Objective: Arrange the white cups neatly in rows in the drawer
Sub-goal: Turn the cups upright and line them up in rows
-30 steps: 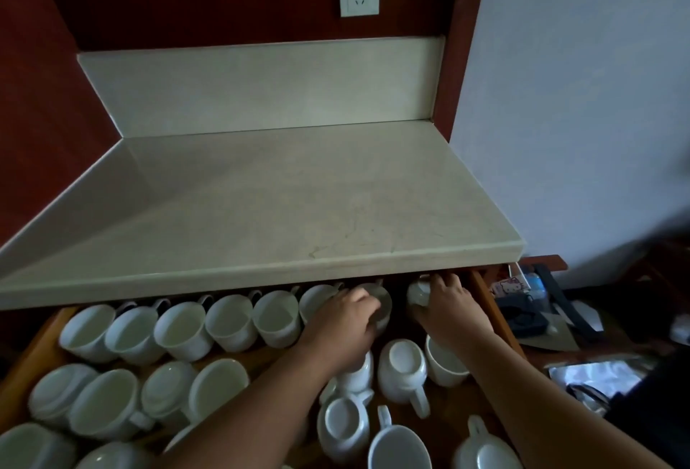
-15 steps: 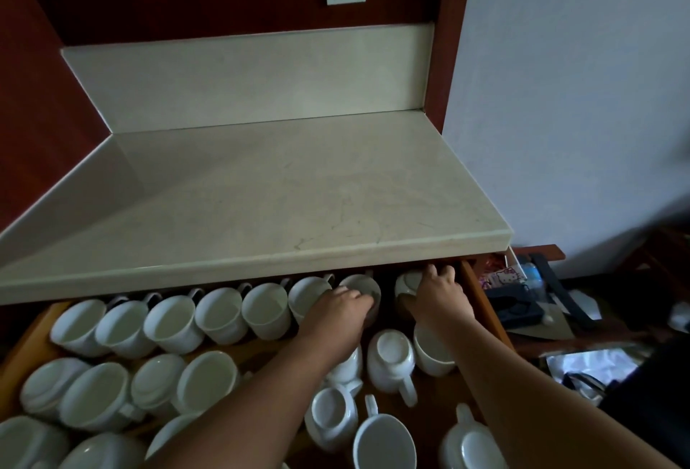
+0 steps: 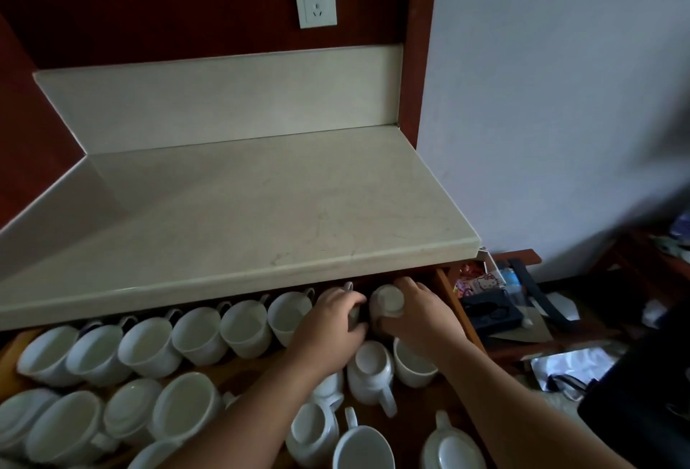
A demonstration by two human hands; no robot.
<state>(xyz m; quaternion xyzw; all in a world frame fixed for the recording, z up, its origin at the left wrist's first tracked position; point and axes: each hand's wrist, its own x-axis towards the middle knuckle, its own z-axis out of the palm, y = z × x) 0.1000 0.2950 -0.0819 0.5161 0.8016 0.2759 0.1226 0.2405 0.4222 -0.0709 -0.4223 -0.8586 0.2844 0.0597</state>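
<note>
Drawer (image 3: 444, 283): wooden, standing open under the counter (image 3: 239, 214); its back part is lying hidden beneath the counter edge.

Back row (image 3: 194, 334): cups tilting on their sides, mouths facing the viewer, each touching the next, handles pointing toward the back. The row is running from the left wall to the hands.

Left hand (image 3: 328, 323): closing around the row's end cup (image 3: 354, 313), which it is mostly covering; only a handle is showing above the knuckles.

Right hand (image 3: 418, 313): gripping a cup (image 3: 388, 302) at the right back corner, pale round face turned to the viewer, just beside the drawer's right wall.

Second row (image 3: 112, 420): cups tilting likewise along the left, only partly filling the width.

Loose cups (image 3: 369, 367): several standing or lying unordered under the forearms, handles pointing various ways.

Risks, as judged:
- The two held cups are sitting very near each other; pressing them together could be chipping rims or handles.
- The counter edge is hanging low over the knuckles; lifting a cup there could be knocking it against the stone.
- The tilted row is leaning cup on cup; a shove at its end could be sliding the whole line out of order.
- Forearms are passing over the loose cups and could be toppling one.
</note>
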